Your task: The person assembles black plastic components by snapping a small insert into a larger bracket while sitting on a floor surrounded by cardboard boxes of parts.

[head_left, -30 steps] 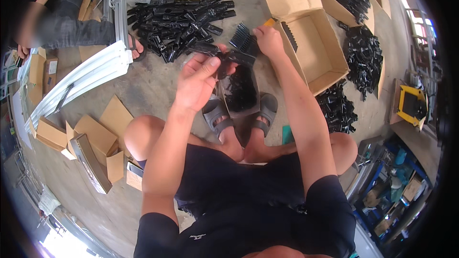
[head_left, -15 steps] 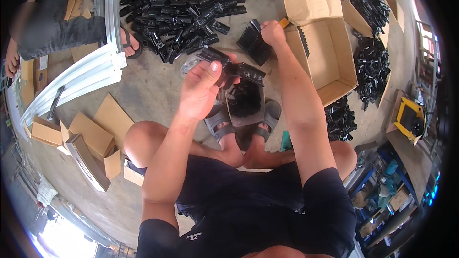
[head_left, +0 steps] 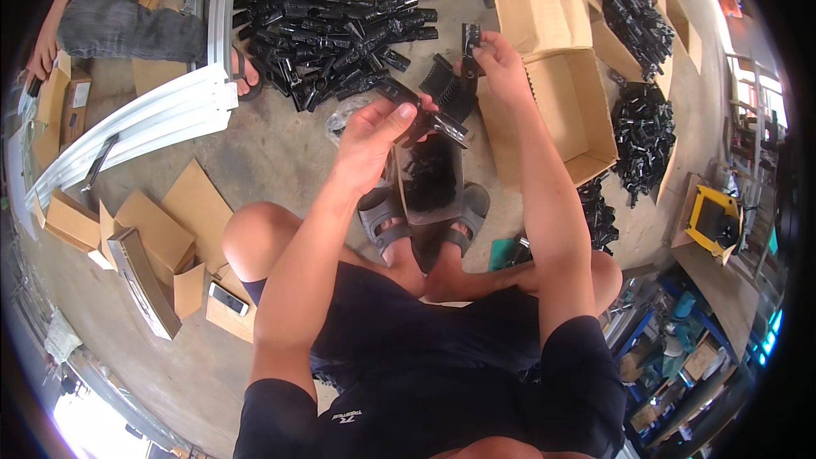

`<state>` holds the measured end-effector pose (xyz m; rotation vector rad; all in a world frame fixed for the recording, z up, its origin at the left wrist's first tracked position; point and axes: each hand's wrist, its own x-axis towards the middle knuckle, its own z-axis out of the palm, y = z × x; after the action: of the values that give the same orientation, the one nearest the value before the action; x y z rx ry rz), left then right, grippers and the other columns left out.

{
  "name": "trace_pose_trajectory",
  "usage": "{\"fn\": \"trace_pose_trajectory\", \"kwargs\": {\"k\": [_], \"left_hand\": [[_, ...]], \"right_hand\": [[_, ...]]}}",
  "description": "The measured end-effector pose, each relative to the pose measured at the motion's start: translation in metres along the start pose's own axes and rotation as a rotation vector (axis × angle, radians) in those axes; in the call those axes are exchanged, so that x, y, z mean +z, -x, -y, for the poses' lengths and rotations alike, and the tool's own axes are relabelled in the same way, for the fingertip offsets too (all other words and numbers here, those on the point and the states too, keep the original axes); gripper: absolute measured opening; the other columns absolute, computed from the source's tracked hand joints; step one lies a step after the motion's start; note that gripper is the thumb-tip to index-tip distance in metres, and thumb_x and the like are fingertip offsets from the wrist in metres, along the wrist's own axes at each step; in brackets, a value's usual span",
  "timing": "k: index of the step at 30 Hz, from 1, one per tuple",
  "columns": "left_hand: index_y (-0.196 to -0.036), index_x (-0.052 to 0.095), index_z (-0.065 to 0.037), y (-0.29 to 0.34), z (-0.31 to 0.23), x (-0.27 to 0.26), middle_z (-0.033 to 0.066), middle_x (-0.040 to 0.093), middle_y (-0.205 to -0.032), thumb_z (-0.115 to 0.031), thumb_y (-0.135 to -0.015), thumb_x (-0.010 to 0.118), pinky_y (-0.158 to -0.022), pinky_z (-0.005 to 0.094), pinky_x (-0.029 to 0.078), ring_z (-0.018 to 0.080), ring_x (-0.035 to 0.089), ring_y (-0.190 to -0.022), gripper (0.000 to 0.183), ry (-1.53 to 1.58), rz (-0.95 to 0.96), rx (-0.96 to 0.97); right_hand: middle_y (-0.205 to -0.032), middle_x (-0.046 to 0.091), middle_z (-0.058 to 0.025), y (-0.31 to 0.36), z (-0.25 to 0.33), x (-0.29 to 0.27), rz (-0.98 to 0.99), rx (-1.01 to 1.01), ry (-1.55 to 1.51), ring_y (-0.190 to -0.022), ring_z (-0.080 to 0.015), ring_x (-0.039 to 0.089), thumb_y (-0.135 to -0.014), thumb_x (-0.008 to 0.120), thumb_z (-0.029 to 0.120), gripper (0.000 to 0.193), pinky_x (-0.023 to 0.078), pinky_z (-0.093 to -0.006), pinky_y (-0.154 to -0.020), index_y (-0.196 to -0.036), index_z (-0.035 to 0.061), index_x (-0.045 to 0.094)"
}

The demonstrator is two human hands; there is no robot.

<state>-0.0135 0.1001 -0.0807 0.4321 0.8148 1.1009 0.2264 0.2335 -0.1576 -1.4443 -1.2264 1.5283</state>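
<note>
My left hand (head_left: 367,140) is closed around black jointed bracket pieces (head_left: 449,129), its thumb lying on top. Up and to the right, my right hand (head_left: 503,68) pinches a short, upright black bar-shaped piece (head_left: 471,36) between thumb and fingers. Between and beyond my hands lies a ridged, comb-like black stack (head_left: 444,89); whether it touches the pieces in my left hand I cannot tell. Below my hands, between my sandalled feet, stands a clear-sided container (head_left: 463,195) with a dark mass of small parts in it. The open cardboard box (head_left: 586,110) is beside my right forearm.
A pile of black metal brackets (head_left: 331,34) covers the floor ahead, with further piles (head_left: 643,127) at right. White rails (head_left: 153,115) and another person's leg (head_left: 144,34) are at left. Opened cartons (head_left: 153,238) and a phone (head_left: 228,299) lie near my left knee.
My right hand has risen slightly and now shows a black bar piece upright; the orange thing by it is out of sight. My left hand has shifted a little right, still holding its pieces.
</note>
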Motion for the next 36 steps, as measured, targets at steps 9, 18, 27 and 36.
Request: {"fn": "trace_pose_trajectory", "kwargs": {"k": [9,18,27,36], "left_hand": [[-0.127,0.066,0.000,0.031,0.004,0.023,0.0067,0.073,-0.113,-0.014,-0.100,0.068,-0.094,0.0293,0.055,0.0129,0.068,-0.103,0.030,-0.076,0.115,0.060],[-0.130,0.065,0.002,0.089,0.014,0.061,0.0079,0.072,-0.117,-0.010,-0.101,0.066,-0.096,0.0308,0.056,0.0155,0.069,-0.104,0.032,-0.014,0.234,0.095],[-0.129,0.066,0.003,0.124,0.022,0.068,0.0082,0.073,-0.115,-0.010,-0.101,0.065,-0.095,0.0314,0.056,0.0158,0.069,-0.104,0.030,-0.075,0.363,0.083],[-0.120,0.069,0.005,0.144,0.013,0.069,0.0111,0.074,-0.111,-0.030,-0.090,0.079,-0.091,0.0315,0.056,0.0183,0.070,-0.100,0.047,0.067,0.928,-0.162]], "right_hand": [[-0.108,0.069,-0.0032,0.158,0.113,0.034,0.252,-0.062,0.028,-0.091,-0.0089,0.062,-0.103,0.059,0.010,0.028,0.051,-0.0252,-0.081,-0.130,0.0011,0.061],[-0.113,0.064,-0.0081,0.261,0.122,0.045,0.049,-0.315,0.208,-0.099,-0.0145,0.063,-0.098,0.066,0.005,0.033,0.052,-0.0274,-0.084,-0.131,0.0015,0.064],[-0.119,0.061,-0.0163,0.324,0.125,0.042,0.004,-0.519,0.582,-0.105,-0.0325,0.064,-0.087,0.077,0.006,0.056,0.054,-0.0385,-0.089,-0.140,0.0092,0.061],[-0.126,0.065,-0.0121,0.335,0.166,0.012,0.467,-0.582,0.173,-0.114,-0.0241,0.061,-0.095,0.072,0.028,0.053,0.047,-0.0370,-0.099,-0.138,-0.0005,0.061]]}}
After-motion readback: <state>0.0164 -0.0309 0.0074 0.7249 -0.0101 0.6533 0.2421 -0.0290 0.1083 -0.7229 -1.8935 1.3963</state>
